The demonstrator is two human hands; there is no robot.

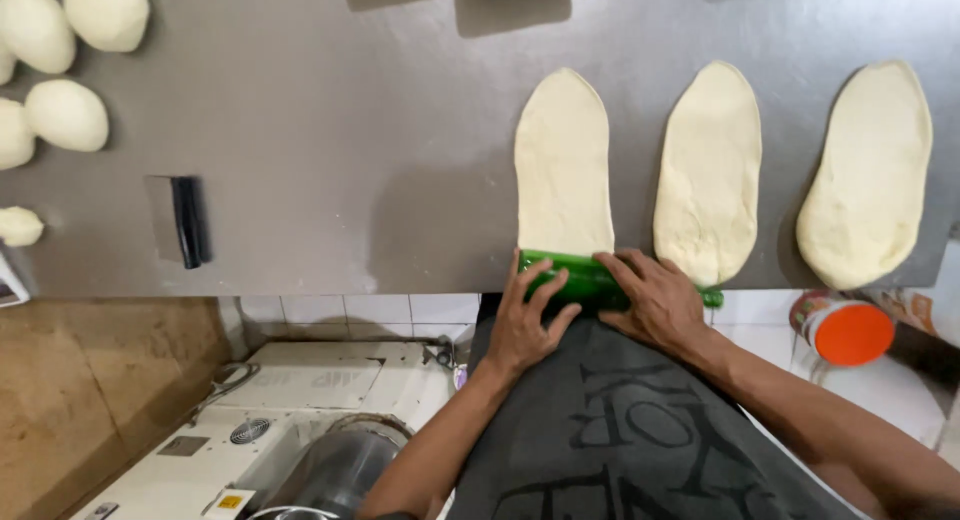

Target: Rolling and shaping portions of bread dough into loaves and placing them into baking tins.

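Both hands, the left hand and right hand, lie flat with fingers spread on a green rolling pin at the near edge of the desk. The pin sits on the near end of a flattened dough strip; two more dough ovals lie alongside toward the right edge.

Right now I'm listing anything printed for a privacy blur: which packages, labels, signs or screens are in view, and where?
Container: below the table edge at right, round, orange lid, printed wrapper.
Warning sticker: on the white machine, bottom left, small yellow rectangle.
Apron: on the person, dark grey with large black lettering.
Card corner: far left edge, too cropped to tell.
No screens.
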